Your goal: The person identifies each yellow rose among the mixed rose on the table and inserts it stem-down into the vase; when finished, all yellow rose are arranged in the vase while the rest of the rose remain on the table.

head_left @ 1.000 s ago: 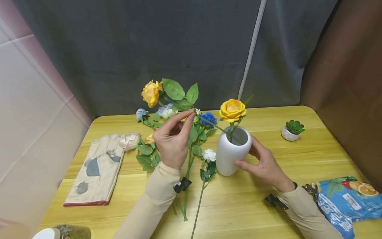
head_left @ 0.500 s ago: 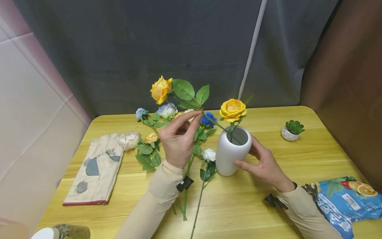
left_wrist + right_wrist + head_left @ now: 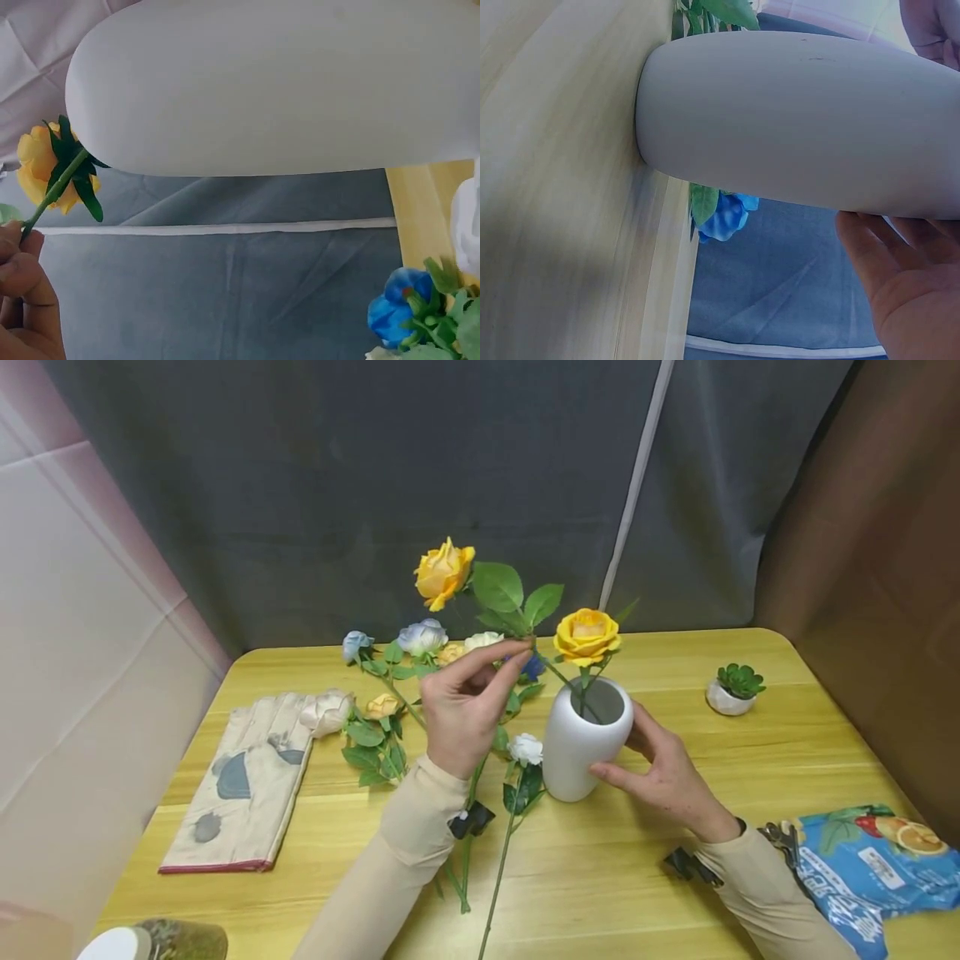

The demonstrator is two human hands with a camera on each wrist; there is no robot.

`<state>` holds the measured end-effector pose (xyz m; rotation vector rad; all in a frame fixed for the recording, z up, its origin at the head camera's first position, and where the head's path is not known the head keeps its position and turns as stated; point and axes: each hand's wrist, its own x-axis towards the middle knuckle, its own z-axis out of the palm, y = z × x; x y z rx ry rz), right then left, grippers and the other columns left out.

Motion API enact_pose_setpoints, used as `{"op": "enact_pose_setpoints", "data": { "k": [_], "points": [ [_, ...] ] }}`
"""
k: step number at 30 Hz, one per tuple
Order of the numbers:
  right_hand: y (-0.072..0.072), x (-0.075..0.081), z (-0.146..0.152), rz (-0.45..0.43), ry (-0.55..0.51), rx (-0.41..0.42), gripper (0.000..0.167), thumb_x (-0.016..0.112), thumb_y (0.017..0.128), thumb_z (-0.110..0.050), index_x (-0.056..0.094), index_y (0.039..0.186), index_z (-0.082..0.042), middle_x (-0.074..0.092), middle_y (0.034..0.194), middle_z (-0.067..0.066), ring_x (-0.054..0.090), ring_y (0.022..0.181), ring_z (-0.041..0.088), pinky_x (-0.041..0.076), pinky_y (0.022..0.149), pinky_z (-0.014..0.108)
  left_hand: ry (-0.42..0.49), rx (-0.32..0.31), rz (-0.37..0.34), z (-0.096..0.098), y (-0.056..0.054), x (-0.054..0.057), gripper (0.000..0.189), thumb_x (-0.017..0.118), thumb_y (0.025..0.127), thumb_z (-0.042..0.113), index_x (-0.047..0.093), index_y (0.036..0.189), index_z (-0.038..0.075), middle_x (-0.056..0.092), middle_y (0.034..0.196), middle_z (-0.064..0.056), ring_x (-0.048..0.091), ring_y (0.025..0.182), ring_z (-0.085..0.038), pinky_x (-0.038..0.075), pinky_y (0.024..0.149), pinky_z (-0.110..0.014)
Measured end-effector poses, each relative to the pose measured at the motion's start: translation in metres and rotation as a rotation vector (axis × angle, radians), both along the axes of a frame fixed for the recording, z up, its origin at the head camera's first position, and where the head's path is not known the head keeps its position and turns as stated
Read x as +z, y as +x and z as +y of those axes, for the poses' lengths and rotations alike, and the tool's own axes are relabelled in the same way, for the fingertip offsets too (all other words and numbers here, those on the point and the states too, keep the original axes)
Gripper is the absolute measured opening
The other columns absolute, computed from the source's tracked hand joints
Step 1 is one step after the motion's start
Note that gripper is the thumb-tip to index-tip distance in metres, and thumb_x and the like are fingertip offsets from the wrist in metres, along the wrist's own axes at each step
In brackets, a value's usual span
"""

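Note:
My left hand (image 3: pixel 467 718) pinches a yellow rose (image 3: pixel 444 573) by its green stem, just under the leaves. The bloom leans up and left, while the stem slants down to the right into the mouth of a white vase (image 3: pixel 579 760). A second yellow rose (image 3: pixel 587 637) stands upright in that vase. My right hand (image 3: pixel 669 777) holds the vase from the right, thumb in front and the other fingers around the far side. In the right wrist view the vase (image 3: pixel 795 120) has its base on the table, with fingertips (image 3: pixel 851 225) against its wall.
Left of the vase lie several flowers, among them a white rose (image 3: pixel 526 749) and a light blue one (image 3: pixel 357 646). Folded gloves (image 3: pixel 247 785) are at left, a jar (image 3: pixel 183 941) front left. A small succulent (image 3: pixel 737 685) and a blue bag (image 3: pixel 877 868) sit at right.
The left hand has moved right toward the vase with the rose, whose bloom has risen and whose stem stands steeper. The right hand and vase have stayed in place.

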<state>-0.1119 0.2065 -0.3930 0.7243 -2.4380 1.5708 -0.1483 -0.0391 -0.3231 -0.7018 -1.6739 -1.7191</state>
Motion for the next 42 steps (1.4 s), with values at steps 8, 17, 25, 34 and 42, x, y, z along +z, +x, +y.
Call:
{"op": "enact_pose_setpoints", "data": {
  "k": [8, 17, 25, 34, 42],
  "points": [
    [0.001, -0.001, -0.001, -0.010, 0.008, -0.006, 0.081, 0.082, 0.083, 0.000, 0.046, 0.153, -0.016, 0.061, 0.140, 0.009, 0.061, 0.122, 0.003, 0.052, 0.100, 0.021, -0.115, -0.021, -0.006, 0.012, 0.003, -0.005, 0.008, 0.077, 0.092, 0.008, 0.081, 0.098, 0.004, 0.051, 0.047, 0.003, 0.037, 0.038, -0.005, 0.027, 0.038, -0.022],
    [0.000, 0.000, -0.001, 0.005, 0.024, -0.005, 0.081, 0.083, 0.082, 0.001, 0.045, 0.153, -0.011, 0.061, 0.139, 0.011, 0.061, 0.121, 0.002, 0.053, 0.098, 0.020, -0.179, -0.056, -0.051, 0.020, 0.004, -0.015, 0.008, 0.078, 0.092, 0.009, 0.081, 0.099, 0.006, 0.054, 0.049, 0.000, 0.039, 0.041, -0.005, 0.030, 0.040, -0.021],
    [-0.001, 0.000, 0.000, 0.025, 0.034, 0.004, 0.077, 0.083, 0.081, 0.003, 0.047, 0.149, -0.003, 0.063, 0.134, 0.016, 0.061, 0.118, 0.000, 0.053, 0.097, 0.019, -0.224, -0.103, -0.102, 0.019, 0.006, -0.016, 0.009, 0.077, 0.093, 0.009, 0.081, 0.101, 0.006, 0.053, 0.049, 0.001, 0.037, 0.040, -0.005, 0.029, 0.038, -0.022],
    [0.001, 0.002, 0.000, -0.002, 0.078, -0.030, 0.078, 0.084, 0.082, -0.001, 0.044, 0.149, 0.001, 0.062, 0.137, 0.019, 0.059, 0.119, -0.002, 0.053, 0.096, 0.018, -0.185, -0.179, -0.168, 0.015, 0.007, -0.017, 0.010, 0.076, 0.093, 0.006, 0.079, 0.101, 0.002, 0.068, 0.064, -0.012, 0.041, 0.035, -0.008, 0.034, 0.034, -0.024],
    [0.002, 0.001, 0.001, 0.000, 0.072, -0.038, 0.079, 0.084, 0.081, 0.000, 0.043, 0.149, 0.001, 0.062, 0.138, 0.020, 0.059, 0.119, -0.003, 0.053, 0.095, 0.018, -0.137, -0.234, -0.206, 0.000, 0.007, -0.021, 0.011, 0.073, 0.095, 0.003, 0.079, 0.104, 0.000, 0.077, 0.114, -0.016, 0.045, 0.036, -0.013, 0.037, 0.035, -0.026]
  ]
}}
